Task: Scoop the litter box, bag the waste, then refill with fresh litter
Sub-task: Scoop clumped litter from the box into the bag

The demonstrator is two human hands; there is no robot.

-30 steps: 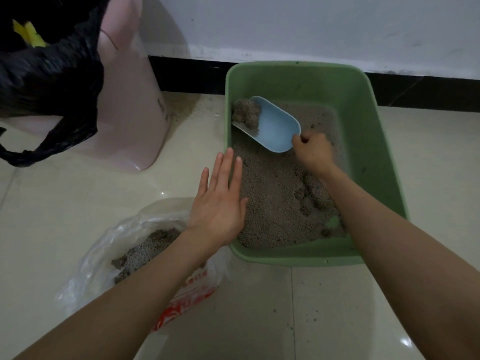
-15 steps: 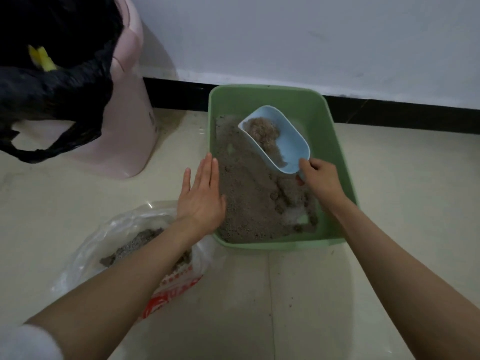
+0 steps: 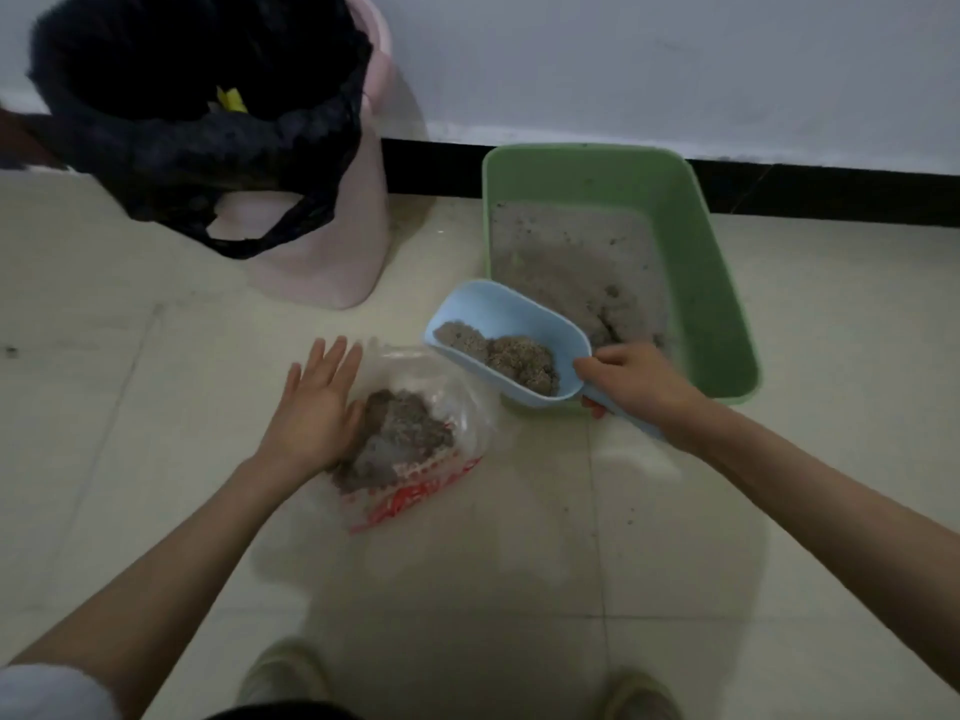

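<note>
Tiled floor (image 3: 519, 589): right hand (image 3: 631, 384) grips loaded scoop (image 3: 506, 343), mouth pointing left toward bag (image 3: 415, 439); left hand (image 3: 314, 407) flat, fingers straight, beside it.

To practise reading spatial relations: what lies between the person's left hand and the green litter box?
In the head view, the clear plastic bag of scooped litter and the loaded blue scoop lie between the left hand and the green litter box.

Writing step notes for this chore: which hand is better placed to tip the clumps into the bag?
Right hand: it grips the loaded blue scoop beside the clear plastic bag. Left hand lies open on the bag.
</note>
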